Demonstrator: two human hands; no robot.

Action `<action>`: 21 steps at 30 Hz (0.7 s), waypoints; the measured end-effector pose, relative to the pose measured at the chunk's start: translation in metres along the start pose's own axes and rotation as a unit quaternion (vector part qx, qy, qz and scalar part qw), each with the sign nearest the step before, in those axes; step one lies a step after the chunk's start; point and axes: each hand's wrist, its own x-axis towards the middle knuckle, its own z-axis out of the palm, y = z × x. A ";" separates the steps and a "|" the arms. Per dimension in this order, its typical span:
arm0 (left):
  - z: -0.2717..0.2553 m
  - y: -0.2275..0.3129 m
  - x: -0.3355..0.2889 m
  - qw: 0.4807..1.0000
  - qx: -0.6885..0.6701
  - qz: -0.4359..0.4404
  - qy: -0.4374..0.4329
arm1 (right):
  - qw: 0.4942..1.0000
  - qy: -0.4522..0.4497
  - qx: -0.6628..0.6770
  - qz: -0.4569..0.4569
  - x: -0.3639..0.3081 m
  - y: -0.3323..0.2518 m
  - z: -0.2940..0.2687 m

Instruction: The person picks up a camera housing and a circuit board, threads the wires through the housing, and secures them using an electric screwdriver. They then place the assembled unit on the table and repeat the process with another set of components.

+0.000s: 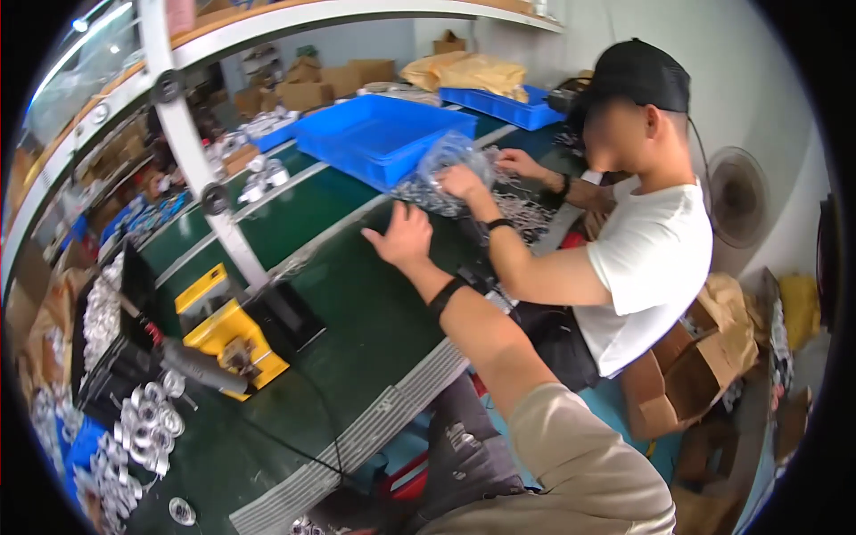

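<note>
My right hand (pixel 406 236) reaches out over the green work surface (pixel 348 267), fingers spread and holding nothing. A black band circles its wrist. Just beyond it stands a large blue tray (pixel 379 134), and to its right is a clear plastic bag (pixel 450 165) that a co-worker's hand (pixel 462 181) touches. The co-worker's other hand (pixel 522 164) is over small metal parts (pixel 526 214) heaped beside the bag. My left hand does not show. At the left, a dark powered hand tool (pixel 201 364) lies against a yellow fixture (pixel 241 343).
Round silver metal parts (pixel 147 428) pile up at the left, by a black bin (pixel 102 383) of small silver pieces. A white post (pixel 201 160) rises from the bench. A black cable (pixel 294 448) crosses the surface. The co-worker (pixel 655 241) sits close on my right, near an opened carton (pixel 682 374).
</note>
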 end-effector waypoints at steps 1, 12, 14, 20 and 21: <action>-0.012 0.012 -0.022 0.999 -0.028 0.029 0.028 | 0.998 -0.051 -0.016 0.027 -0.004 0.003 0.000; -0.070 0.064 0.052 0.891 -0.152 0.214 0.370 | 0.918 -0.087 0.361 -0.143 -0.085 -0.064 -0.028; -0.069 0.078 0.087 0.889 -0.192 0.213 0.358 | 0.850 -0.153 0.431 -0.261 -0.122 -0.096 -0.052; -0.048 0.111 0.117 0.860 -0.266 0.240 0.363 | 0.687 -0.381 0.535 -0.310 -0.183 -0.148 -0.079; -0.050 0.117 0.117 0.862 -0.280 0.231 0.353 | 0.675 -0.392 0.540 -0.315 -0.183 -0.153 -0.078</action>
